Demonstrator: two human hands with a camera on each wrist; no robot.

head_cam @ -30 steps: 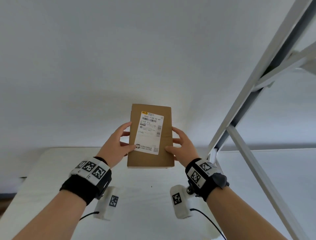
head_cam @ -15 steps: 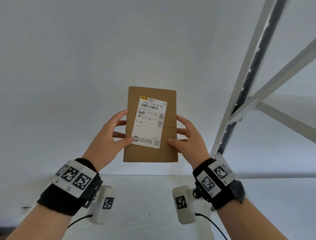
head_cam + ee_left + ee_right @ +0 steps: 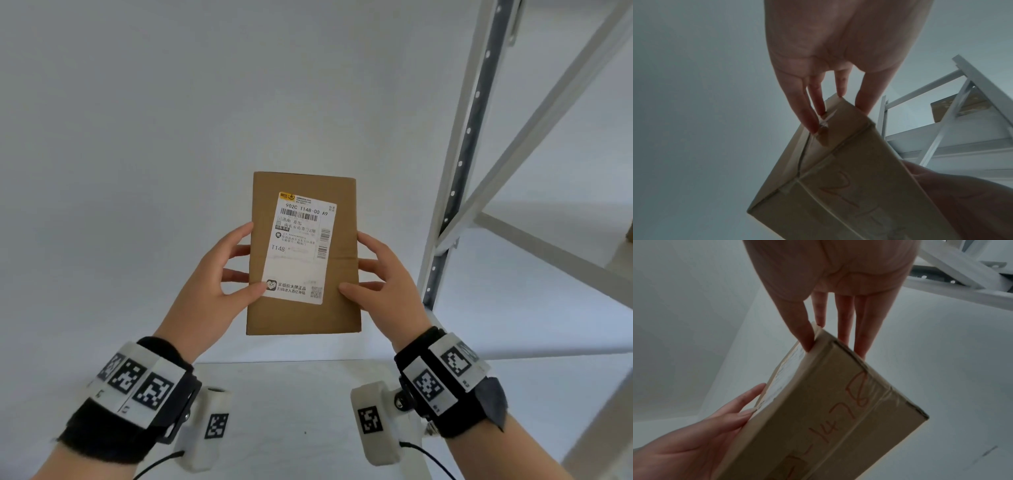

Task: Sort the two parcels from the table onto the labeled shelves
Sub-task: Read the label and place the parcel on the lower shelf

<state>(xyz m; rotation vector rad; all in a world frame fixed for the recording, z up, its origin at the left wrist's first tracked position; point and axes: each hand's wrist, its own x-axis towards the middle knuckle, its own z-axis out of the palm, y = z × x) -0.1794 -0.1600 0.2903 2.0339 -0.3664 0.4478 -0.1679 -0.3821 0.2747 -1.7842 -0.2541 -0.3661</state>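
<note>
A brown cardboard parcel [image 3: 305,318] is held up in the air in front of a white wall, its white shipping label [image 3: 298,250] facing me. My left hand [image 3: 219,274] grips its left edge, thumb on the front by the label's lower corner. My right hand [image 3: 383,277] grips the right edge the same way. In the left wrist view the fingers [image 3: 809,113] of the left hand reach round the parcel [image 3: 838,186]. In the right wrist view my right hand [image 3: 838,288] clasps the parcel [image 3: 828,418], whose side bears orange handwriting.
A white metal shelf frame [image 3: 459,171] with a slanted brace stands at the right, close to my right hand. Another brown box [image 3: 953,110] sits on one of its shelves. The white table [image 3: 291,411] lies below the parcel.
Both hands have lifted the parcel higher off the table and held it more upright. The view has turned up toward the shelf frame. The grip is unchanged.
</note>
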